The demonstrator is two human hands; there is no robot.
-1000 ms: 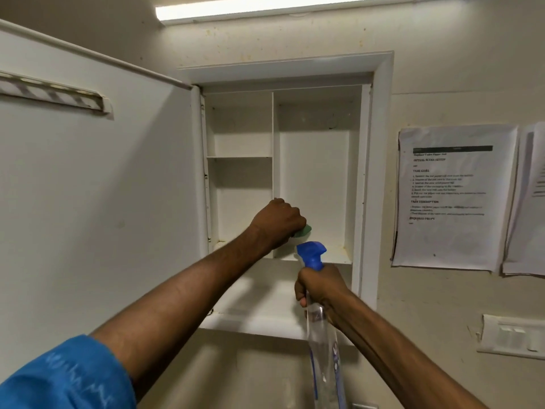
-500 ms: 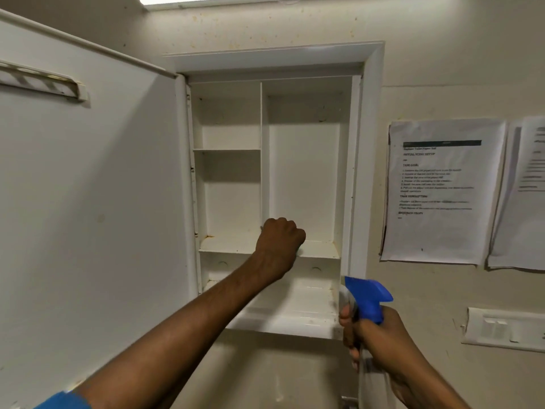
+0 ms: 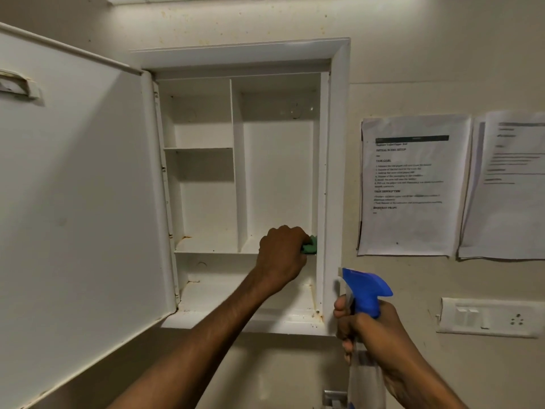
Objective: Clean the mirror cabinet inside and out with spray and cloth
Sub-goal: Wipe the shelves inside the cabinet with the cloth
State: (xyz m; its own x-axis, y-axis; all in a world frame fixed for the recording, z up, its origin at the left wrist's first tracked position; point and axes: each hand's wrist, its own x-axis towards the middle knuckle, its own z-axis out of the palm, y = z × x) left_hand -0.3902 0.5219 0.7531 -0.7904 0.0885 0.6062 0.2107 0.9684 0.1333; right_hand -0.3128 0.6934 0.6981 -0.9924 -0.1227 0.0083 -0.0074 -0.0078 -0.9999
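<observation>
The white wall cabinet (image 3: 337, 143) stands open, its door (image 3: 82, 202) swung out to the left with the white back facing me. Inside are a vertical divider, a short upper shelf on the left and a middle shelf (image 3: 206, 248). My left hand (image 3: 281, 255) is closed around a green cloth (image 3: 398, 245) pressed on the right end of the middle shelf, against the right inner wall. My right hand (image 3: 368, 332) grips a clear spray bottle with a blue trigger head (image 3: 367, 287), held upright just outside the cabinet's lower right corner.
Two printed paper sheets (image 3: 413, 184) hang on the wall right of the cabinet. A white switch plate (image 3: 486, 317) sits below them. Rust spots mark the cabinet's bottom shelf (image 3: 224, 296). A metal fitting (image 3: 331, 398) shows at the bottom edge.
My left hand slid the cloth rightward along the middle shelf to the right wall. My right hand moved the bottle from in front of the cabinet out to its lower right.
</observation>
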